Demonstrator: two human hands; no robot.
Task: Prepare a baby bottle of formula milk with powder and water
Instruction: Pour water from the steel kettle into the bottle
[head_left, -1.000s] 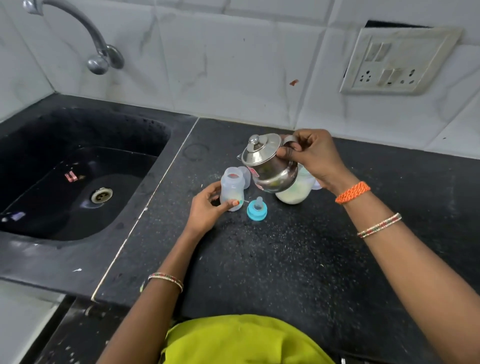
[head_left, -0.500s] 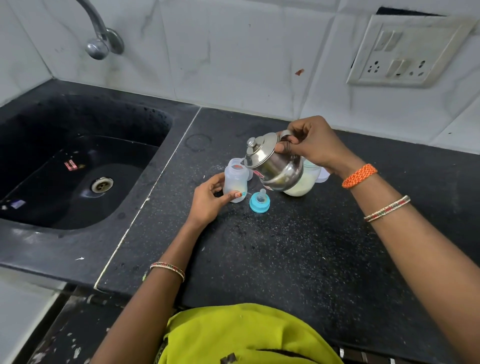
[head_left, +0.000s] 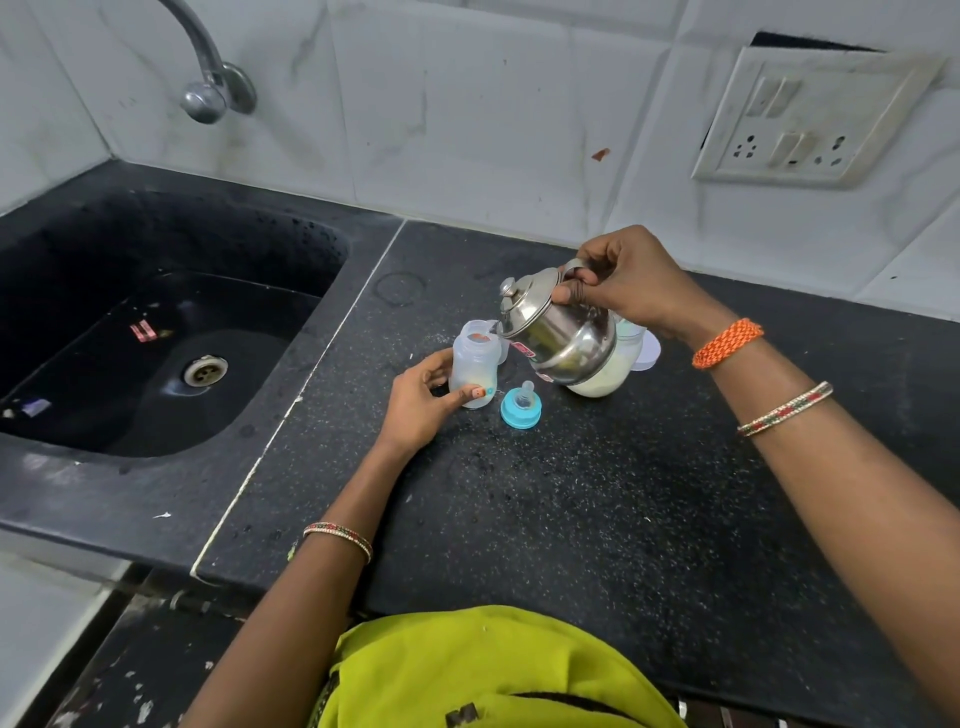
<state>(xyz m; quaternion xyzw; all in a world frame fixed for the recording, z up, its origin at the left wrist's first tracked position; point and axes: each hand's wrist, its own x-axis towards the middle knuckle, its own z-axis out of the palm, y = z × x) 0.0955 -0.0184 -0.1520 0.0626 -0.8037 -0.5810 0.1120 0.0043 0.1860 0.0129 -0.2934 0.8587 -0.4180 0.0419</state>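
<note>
Black speckled stone table (head_left: 597, 519): left hand (head_left: 421, 402) grips the upright translucent baby bottle (head_left: 472, 366); right hand (head_left: 628, 283) grips the tilted lidded steel kettle (head_left: 558, 332), spout just right of the bottle's mouth.

Nothing here can be read. The shiny steel kettle with a knobbed lid (head_left: 558, 332) carries small red-and-white stickers on its lower side, their print too small to make out. The clear plastic baby bottle (head_left: 471, 366) shows only faint, blurred markings on its wall.
</note>
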